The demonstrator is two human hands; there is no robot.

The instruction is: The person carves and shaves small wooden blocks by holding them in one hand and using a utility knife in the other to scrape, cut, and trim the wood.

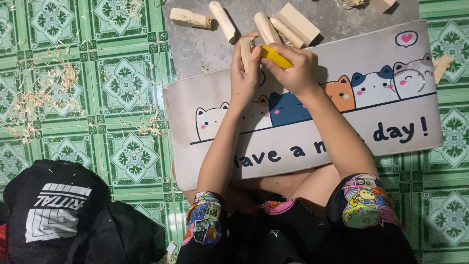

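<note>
Over the cat-printed mat (342, 142) on the floor, the left hand (243, 73) wraps its fingers tight around 1 upright wood piece (245, 49), steadying it. The right hand (293, 68) is closed on a yellow-handled knife (276, 57) angled against that piece, likely for whittling. More wood blocks (293, 24) lie just beyond.

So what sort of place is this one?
Probably a home floor used for wood carving: green patterned tiles, a cat-print mat laid over them, cut wood pieces and shavings scattered about.
</note>
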